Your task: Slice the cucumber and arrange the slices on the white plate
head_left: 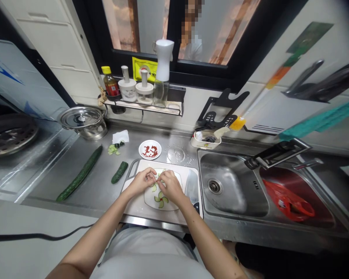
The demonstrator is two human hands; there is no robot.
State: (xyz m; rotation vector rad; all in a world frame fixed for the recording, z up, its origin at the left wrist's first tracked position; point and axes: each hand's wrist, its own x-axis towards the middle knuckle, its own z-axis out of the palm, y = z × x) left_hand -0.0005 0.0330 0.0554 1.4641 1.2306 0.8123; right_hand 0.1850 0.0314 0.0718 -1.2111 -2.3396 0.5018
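Note:
My left hand (145,180) and my right hand (170,186) meet over a white plate (150,200) with a thin dark rim. Thumb and fingertips are pinched together on both, and whatever they hold is too small to make out. Just below them, thin cucumber slices (157,199) fan out like a pinwheel round a red bit; other slices (154,188) lie partly under my fingers. The plate rests on a white cutting board (130,209). A kitchen knife (192,184) lies along the board's right side. Behind the board, a small white dish (140,150) holds chopped red pieces (147,151).
Left of the board lie a cut cucumber piece (120,172), a long cucumber (80,173) and cucumber scraps (113,150). A lidded steel pot (88,126) stands further back. To the right is a double sink (235,190) with a red bag (291,203). A condiment shelf (145,107) overhangs the counter.

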